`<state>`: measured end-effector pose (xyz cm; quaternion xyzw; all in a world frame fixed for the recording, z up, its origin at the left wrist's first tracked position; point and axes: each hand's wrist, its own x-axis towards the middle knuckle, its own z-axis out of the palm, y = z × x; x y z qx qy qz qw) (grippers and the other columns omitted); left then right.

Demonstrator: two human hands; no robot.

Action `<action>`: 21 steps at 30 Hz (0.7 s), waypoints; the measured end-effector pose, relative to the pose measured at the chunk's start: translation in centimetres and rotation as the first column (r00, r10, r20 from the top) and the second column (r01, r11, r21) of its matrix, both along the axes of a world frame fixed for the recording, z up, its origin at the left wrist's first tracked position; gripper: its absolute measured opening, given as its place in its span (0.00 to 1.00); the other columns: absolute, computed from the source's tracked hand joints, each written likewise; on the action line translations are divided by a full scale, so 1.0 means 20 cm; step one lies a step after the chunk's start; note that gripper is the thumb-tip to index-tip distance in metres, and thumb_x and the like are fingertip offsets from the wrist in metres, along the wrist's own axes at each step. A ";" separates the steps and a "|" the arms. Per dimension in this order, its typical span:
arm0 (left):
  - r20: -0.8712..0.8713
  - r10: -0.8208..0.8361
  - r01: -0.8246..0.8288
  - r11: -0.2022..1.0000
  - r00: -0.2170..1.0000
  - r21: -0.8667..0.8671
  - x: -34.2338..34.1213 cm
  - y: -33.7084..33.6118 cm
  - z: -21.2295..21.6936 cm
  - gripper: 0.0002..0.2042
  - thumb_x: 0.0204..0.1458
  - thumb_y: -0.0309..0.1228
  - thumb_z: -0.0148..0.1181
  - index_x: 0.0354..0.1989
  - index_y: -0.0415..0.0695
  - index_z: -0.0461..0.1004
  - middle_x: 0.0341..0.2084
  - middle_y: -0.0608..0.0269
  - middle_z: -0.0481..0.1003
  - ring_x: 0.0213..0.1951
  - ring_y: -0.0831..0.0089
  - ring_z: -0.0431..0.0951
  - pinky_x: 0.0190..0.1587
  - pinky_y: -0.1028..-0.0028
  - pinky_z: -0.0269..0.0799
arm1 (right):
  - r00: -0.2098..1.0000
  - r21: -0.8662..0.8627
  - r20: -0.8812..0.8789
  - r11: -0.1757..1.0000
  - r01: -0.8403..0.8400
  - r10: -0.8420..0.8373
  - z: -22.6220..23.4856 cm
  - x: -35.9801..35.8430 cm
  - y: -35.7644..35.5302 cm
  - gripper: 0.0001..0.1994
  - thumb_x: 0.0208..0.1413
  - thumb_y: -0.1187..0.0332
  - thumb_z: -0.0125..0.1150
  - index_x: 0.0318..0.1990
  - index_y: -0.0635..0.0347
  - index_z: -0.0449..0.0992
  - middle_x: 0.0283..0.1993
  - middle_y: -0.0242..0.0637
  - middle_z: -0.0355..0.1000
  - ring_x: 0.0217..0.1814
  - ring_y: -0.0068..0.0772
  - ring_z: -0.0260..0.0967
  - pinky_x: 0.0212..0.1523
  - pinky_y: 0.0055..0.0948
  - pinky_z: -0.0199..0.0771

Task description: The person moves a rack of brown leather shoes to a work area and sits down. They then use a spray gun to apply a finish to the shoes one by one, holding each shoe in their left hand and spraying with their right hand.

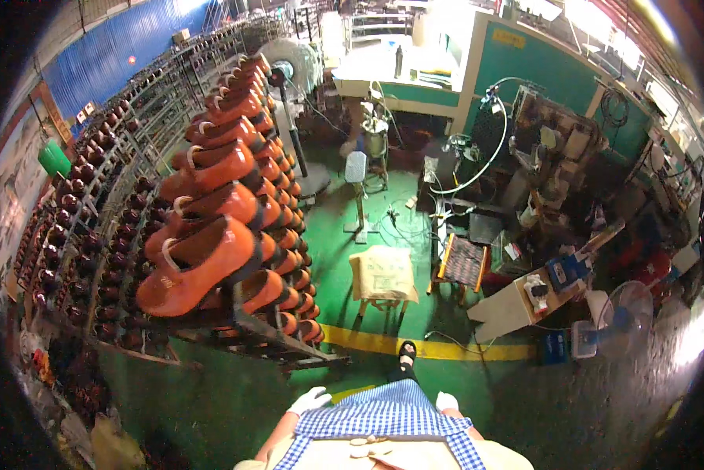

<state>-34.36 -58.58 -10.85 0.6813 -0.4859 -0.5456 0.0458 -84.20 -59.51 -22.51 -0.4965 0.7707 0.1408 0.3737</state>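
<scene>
My left hand [310, 399], in a white glove, hangs beside the blue-and-white checked apron [383, 409]. Its fingers look loosely apart, and nothing shows in them. On the apron's other side is my right hand [447, 402], also gloved in white; only part of it shows, so its fingers are hard to read. Neither hand touches the rack of shoes ahead on the left. There, glossy orange-brown clogs [203, 270] with dark soles sit in stacked rows. One sandalled foot [407, 354] is at the yellow floor line.
A stool [383, 276] draped with tan cloth stands ahead. Right of it are a stool with a woven seat [463, 261], a machine [559, 149] with hoses, and a fan [626, 309]. Cables [454, 342] cross the green floor. Racks of dark shoes [62, 227] line the far left.
</scene>
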 end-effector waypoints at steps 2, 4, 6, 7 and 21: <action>0.025 -0.125 0.123 0.991 0.992 0.061 -0.06 -0.16 -0.23 0.39 0.60 0.62 0.55 0.69 0.43 0.66 0.67 0.46 0.68 0.69 0.51 0.66 0.71 0.61 0.60 | 0.997 -0.040 0.061 0.998 -0.054 0.056 -0.05 -0.10 -0.21 0.30 0.73 0.55 0.30 0.52 0.68 0.80 0.58 0.59 0.75 0.60 0.61 0.73 0.62 0.52 0.71; 0.064 -0.372 0.364 0.925 0.926 0.105 -0.17 -0.36 -0.42 0.30 0.63 0.57 0.53 0.60 0.44 0.75 0.59 0.45 0.75 0.64 0.51 0.72 0.66 0.59 0.67 | 0.976 -0.125 0.069 0.972 -0.199 0.209 -0.05 -0.22 -0.43 0.27 0.74 0.59 0.29 0.52 0.69 0.77 0.52 0.62 0.77 0.56 0.62 0.75 0.59 0.52 0.73; 0.141 -0.788 0.801 0.583 0.599 -0.138 -0.33 -0.53 -0.46 0.18 0.64 0.46 0.51 0.39 0.46 0.81 0.40 0.48 0.80 0.47 0.53 0.79 0.52 0.59 0.76 | 0.954 -0.227 0.065 0.936 -0.270 0.291 -0.03 -0.33 -0.61 0.24 0.74 0.62 0.30 0.51 0.69 0.76 0.49 0.62 0.77 0.52 0.61 0.76 0.56 0.52 0.75; 0.091 -0.751 0.756 0.646 0.654 -0.107 -0.44 -0.59 -0.42 0.17 0.65 0.44 0.50 0.37 0.46 0.81 0.37 0.48 0.80 0.44 0.54 0.79 0.49 0.61 0.77 | 0.954 -0.216 0.071 0.938 -0.270 0.291 -0.02 -0.38 -0.70 0.24 0.74 0.62 0.31 0.50 0.69 0.76 0.49 0.61 0.77 0.52 0.62 0.76 0.54 0.52 0.75; 0.019 0.056 -0.056 0.998 0.998 -0.018 -0.86 -1.33 0.32 0.21 0.61 0.37 0.62 0.59 0.36 0.75 0.53 0.50 0.80 0.56 0.62 0.79 0.61 0.68 0.71 | 0.851 0.157 0.344 0.918 0.363 -0.396 -0.08 -0.69 -1.01 0.26 0.65 0.48 0.54 0.49 0.65 0.82 0.50 0.53 0.80 0.53 0.47 0.78 0.55 0.40 0.73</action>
